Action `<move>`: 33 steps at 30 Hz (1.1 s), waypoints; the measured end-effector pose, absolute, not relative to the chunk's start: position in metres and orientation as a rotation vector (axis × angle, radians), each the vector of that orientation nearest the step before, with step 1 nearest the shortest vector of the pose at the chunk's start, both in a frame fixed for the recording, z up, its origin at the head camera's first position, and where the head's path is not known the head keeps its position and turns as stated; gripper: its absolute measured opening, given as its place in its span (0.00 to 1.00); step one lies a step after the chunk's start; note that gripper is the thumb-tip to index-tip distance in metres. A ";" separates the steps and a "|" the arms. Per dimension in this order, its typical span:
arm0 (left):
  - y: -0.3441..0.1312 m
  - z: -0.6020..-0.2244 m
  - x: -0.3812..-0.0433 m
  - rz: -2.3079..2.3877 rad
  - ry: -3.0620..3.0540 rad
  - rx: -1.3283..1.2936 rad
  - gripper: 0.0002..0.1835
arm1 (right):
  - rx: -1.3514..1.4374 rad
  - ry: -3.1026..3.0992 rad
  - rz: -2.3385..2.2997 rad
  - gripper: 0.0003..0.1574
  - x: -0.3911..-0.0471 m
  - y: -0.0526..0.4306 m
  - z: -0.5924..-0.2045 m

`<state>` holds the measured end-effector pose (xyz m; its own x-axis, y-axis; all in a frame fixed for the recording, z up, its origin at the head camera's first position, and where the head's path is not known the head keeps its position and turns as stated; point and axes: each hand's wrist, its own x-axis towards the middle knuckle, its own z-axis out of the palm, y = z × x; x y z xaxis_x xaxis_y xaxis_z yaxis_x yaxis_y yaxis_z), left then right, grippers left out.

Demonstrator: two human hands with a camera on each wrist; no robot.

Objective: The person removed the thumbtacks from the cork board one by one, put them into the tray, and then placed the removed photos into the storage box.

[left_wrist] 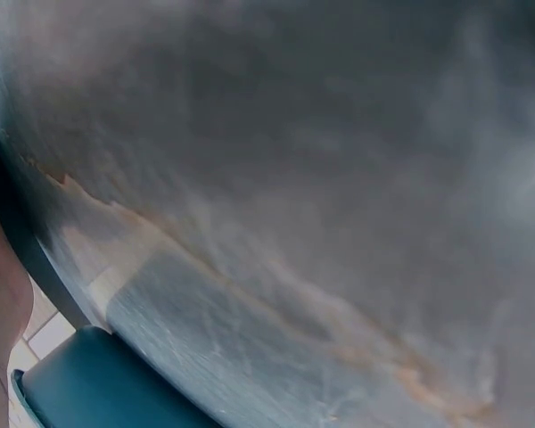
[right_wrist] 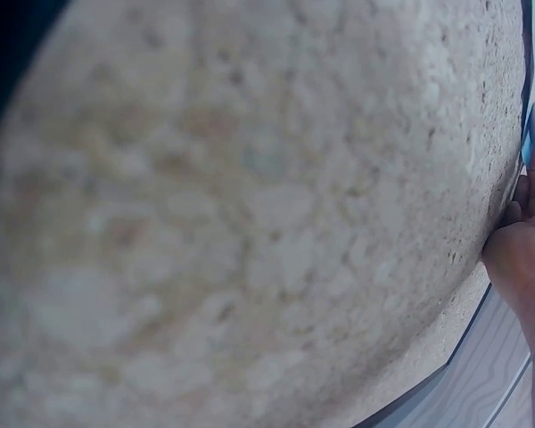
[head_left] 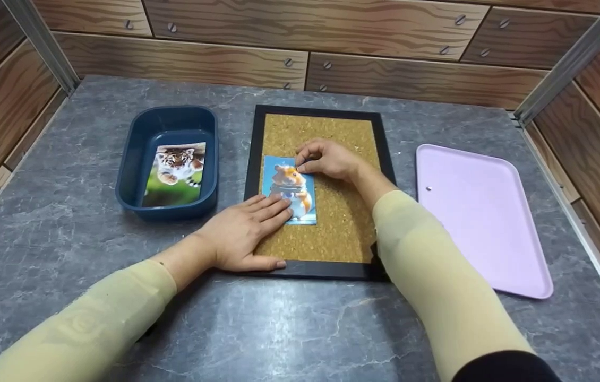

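A picture card of an orange-and-white hamster in a jar [head_left: 300,204] lies on a black-framed cork board [head_left: 342,228], toward its left side. My left hand [head_left: 244,228] rests flat with straight fingers over the card's lower left edge, its thumb on the frame's front bar. At the card's upper right part, my right hand [head_left: 329,159] has thumb and forefinger brought together, pinching a tiny dark pin-like thing, mostly hidden by the fingertips. The right wrist view shows that right hand [right_wrist: 530,223] low against the cork at the right edge.
Left of the board stands a dark blue bin [head_left: 210,159] holding a tiger cub card [head_left: 175,175]. A lilac tray [head_left: 475,223] lies to the right, with one small silvery tack [head_left: 428,189] on it. Wood-patterned walls [head_left: 257,32] enclose the grey marbled table [head_left: 289,329].
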<state>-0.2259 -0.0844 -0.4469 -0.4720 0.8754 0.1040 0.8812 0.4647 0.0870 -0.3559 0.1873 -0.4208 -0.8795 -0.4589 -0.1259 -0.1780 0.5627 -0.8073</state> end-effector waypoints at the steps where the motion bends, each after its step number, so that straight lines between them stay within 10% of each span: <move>1: -0.084 -0.447 -0.226 -0.201 -2.647 -1.591 0.54 | -0.524 2.479 -1.222 0.08 -0.356 0.187 -0.420; 33: -0.085 -0.447 -0.225 -0.219 -2.640 -1.587 0.54 | -0.536 2.465 -1.272 0.04 -0.355 0.188 -0.423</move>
<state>-0.2249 -0.0848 -0.4475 -0.4709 0.8742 0.1185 0.8818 0.4623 0.0937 -0.3550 0.1877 -0.4225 -0.8800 -0.4632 -0.1050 -0.1828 0.5344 -0.8252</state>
